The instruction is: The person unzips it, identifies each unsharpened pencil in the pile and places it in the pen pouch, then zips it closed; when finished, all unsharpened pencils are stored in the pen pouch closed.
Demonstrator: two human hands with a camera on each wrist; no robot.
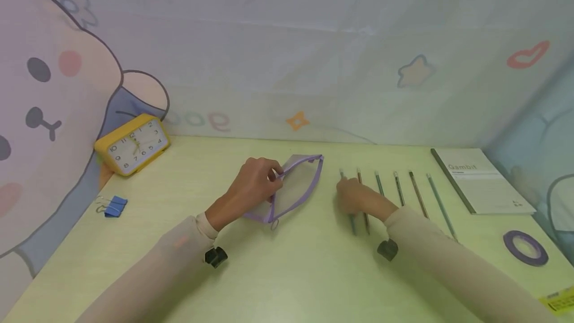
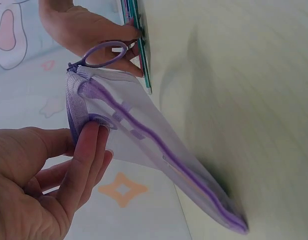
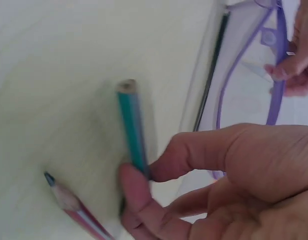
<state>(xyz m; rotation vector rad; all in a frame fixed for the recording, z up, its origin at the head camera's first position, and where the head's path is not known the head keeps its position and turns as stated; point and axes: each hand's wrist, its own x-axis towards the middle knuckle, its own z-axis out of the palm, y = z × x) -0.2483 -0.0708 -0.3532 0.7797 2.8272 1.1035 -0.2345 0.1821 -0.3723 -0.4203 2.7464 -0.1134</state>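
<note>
In the head view my left hand [image 1: 255, 178] pinches the upper edge of a pale mesh zip pouch [image 1: 296, 188] with purple trim, whose mouth gapes. The left wrist view shows thumb and fingertips on the rim of the pouch [image 2: 139, 117], with a purple ring at one corner. My right hand [image 1: 360, 198] pinches a teal pencil [image 3: 131, 125] between thumb and fingers; its flat end faces the camera in the right wrist view. Beside it lies a red-striped pencil [image 3: 84, 216] with a dark tip. A thin dark rod [image 3: 212, 72] shows along the pouch, apparently within it.
Several more pencils [image 1: 418, 192] lie in a row right of my right hand. Farther right are a notebook [image 1: 486, 181] and a roll of purple tape [image 1: 511, 247]. A yellow clock [image 1: 134, 144] and a blue binder clip [image 1: 116, 206] sit on the left.
</note>
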